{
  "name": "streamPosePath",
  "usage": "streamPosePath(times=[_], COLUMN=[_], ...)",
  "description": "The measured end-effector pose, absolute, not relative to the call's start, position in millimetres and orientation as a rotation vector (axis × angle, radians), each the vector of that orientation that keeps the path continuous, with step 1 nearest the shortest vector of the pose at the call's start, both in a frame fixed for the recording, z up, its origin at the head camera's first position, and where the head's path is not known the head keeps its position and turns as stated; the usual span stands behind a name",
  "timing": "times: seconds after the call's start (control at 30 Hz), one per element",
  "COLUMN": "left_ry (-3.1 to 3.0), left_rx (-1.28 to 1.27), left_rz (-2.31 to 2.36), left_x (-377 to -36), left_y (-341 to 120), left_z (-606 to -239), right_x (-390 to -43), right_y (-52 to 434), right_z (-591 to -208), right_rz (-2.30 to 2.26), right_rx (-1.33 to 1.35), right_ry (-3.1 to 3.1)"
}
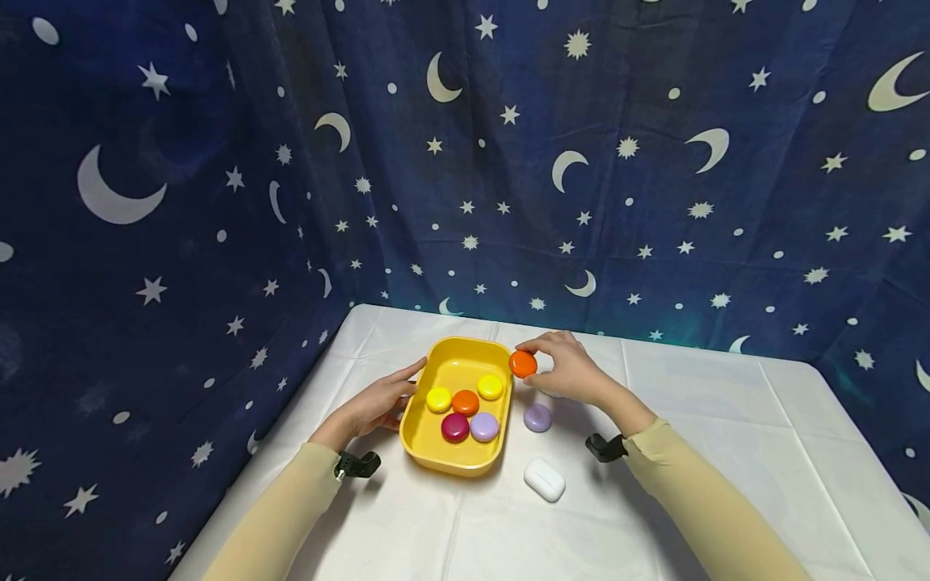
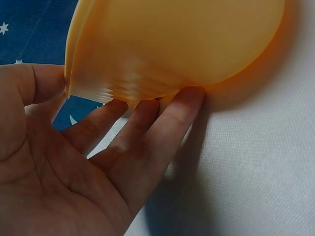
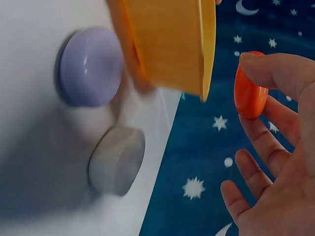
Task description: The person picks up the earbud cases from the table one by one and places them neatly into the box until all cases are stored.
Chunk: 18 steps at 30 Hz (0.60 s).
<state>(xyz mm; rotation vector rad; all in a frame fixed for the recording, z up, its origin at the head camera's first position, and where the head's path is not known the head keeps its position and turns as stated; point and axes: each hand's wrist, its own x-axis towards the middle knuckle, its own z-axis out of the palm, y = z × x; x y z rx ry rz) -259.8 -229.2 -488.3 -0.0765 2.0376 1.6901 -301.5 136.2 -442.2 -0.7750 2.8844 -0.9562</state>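
Note:
A yellow tray stands on the white-covered table, holding two yellow discs, an orange disc, a dark magenta disc and a lavender disc. My left hand touches its left side from outside; in the left wrist view the thumb is at the rim and extended fingers meet the wall below. Beside the tray's far right corner, my right hand pinches another glossy rounded orange disc between thumb and fingers, raised above the table. The remaining fingers are spread apart.
Right of the tray lies a second lavender disc, with a whitish disc near it, mostly hidden under my right hand in the head view. A small white rounded case sits closer to me. A starry dark-blue curtain hangs behind the table.

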Motion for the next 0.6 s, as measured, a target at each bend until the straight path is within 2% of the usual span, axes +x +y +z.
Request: streamPosePath(times=[0.6], left_ry=[2.042], left_rx=[-0.083], left_rz=[1.681], left_x=[-259.7], left_y=[-230.0], left_z=[-488.1], right_x=[-300.9], right_y=[88.7], right_z=[-444.1], right_rz=[-0.683], right_rx=[-0.955], right_ry=[2.776])
